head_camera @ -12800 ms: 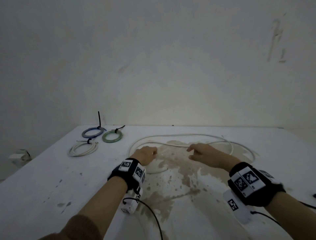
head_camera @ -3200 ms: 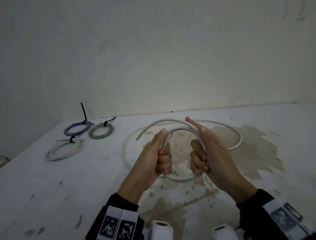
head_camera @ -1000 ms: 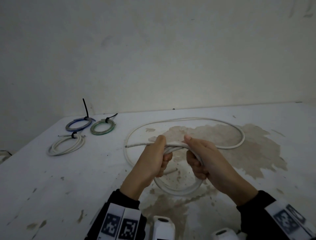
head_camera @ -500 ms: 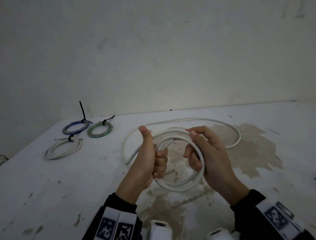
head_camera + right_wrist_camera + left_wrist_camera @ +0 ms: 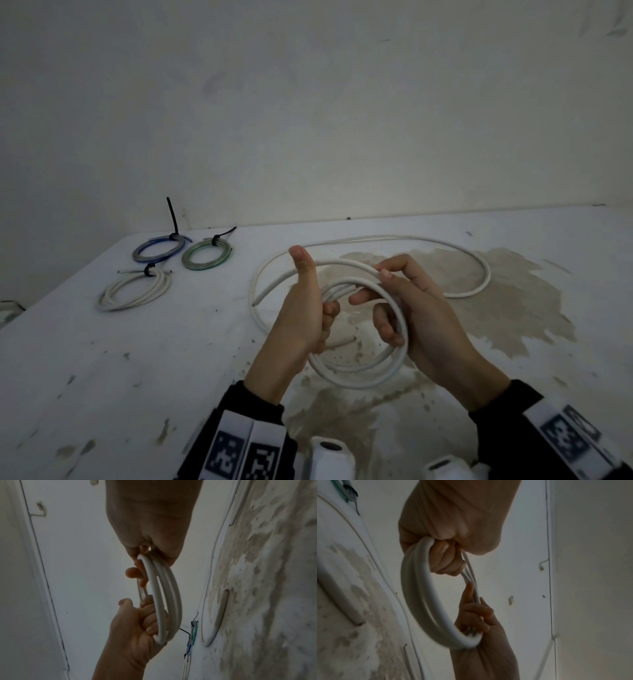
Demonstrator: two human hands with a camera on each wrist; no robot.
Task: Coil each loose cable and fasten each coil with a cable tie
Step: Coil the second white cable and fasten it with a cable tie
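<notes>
One white table (image 5: 144,359) fills the lower half of the head view, its top scuffed and marked by a broad brownish stain (image 5: 507,308) on the right, with a pale wall (image 5: 308,102) rising behind it. Across the stain lies the loose run of the white cable (image 5: 356,378), sweeping in a wide arc toward the far edge and back again, one cut end resting on the table left of the hands.

Nearer the camera, part of that cable is wound into a coil of about three turns, held up off the table between both hands. The left hand (image 5: 303,318) is wrapped around the coil's left side — fingers curled tight round the bundled strands, thumb pointing straight up. The right hand (image 5: 416,315) holds the coil's right side, thumb and forefinger pinching the top strand while the lower fingers hook through the ring. Both wrist views show the strands lying side by side and running through each fist.

Well apart at the far left sit three finished coils, close to one another: a white coil (image 5: 135,293) nearest, a blue coil (image 5: 157,248) behind it and a green coil (image 5: 206,257) just right of the blue. Each is cinched with a black cable tie (image 5: 173,219) — the blue coil's tail stands upright.
</notes>
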